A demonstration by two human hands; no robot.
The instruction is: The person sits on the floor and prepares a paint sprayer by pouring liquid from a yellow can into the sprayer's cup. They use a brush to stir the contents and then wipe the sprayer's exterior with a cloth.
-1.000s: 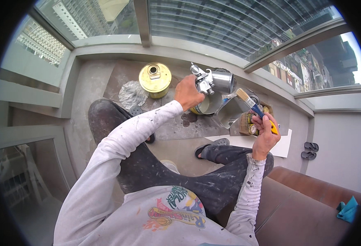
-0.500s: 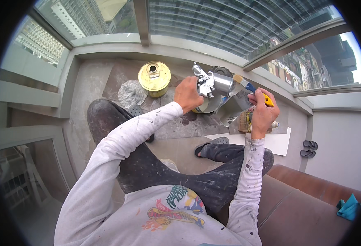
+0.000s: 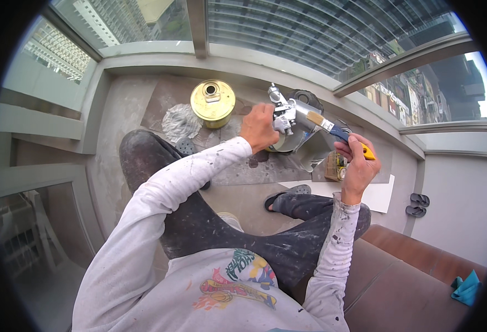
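My left hand (image 3: 259, 126) is closed around a silver spray gun (image 3: 284, 112), which is tipped so its metal cup points to the right. In my right hand (image 3: 358, 169) is a paintbrush (image 3: 340, 133) with a blue and yellow handle, gripped between thumb and fingers. Its tan bristles lie over the side of the cup, seemingly touching it. Below the gun, partly covered by it and my left hand, is an open round container (image 3: 287, 145). A gold paint tin (image 3: 213, 105) with a small capped opening on top stands left of my left hand.
Crumpled whitish cloth (image 3: 180, 123) lies beside the gold tin. Near my right wrist stands a smaller tin (image 3: 333, 166), with a white sheet (image 3: 380, 196) on the floor. Dark flip-flops (image 3: 417, 205) lie farther right. A brown seat (image 3: 409, 282) bears a teal cloth (image 3: 467, 288). Windows line the far side.
My right hand has come down toward me, and the brush bristles have moved down and left along the cup. My left hand keeps its hold on the spray gun.
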